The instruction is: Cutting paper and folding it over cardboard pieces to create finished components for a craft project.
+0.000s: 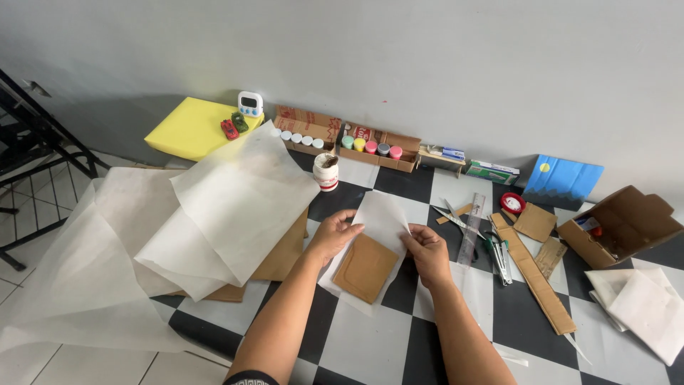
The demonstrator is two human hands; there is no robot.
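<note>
- Forearms reach up from the lower edge over a black-and-white chequered floor (356,342).
- Left hand (333,235) has its fingers curled closed on the left edge of a small sheet of thin white paper (381,214); right hand (427,251) pinches the sheet's right edge between thumb and fingers.
- Under both hands, lying on that sheet, is a flat brown cardboard rectangle with rounded corners (365,267), midway between the hands and touched by them.
- Left of the hands, large loose sheets of white tissue paper (214,207) overlap a brown cardboard board (281,257).
- Right of the hands lie a clear plastic ruler (472,228), scissors (450,216), a green-handled cutter (496,251) and long brown cardboard strips (536,279), with an open brown cardboard box (620,224) beyond them.
- Just beyond the sheet stands a white glue pot with a red band (326,172).
- Farther, along the grey wall, sit cardboard trays of small paint pots (370,146), a yellow foam block (196,127) and a white digital timer (250,104).
</note>
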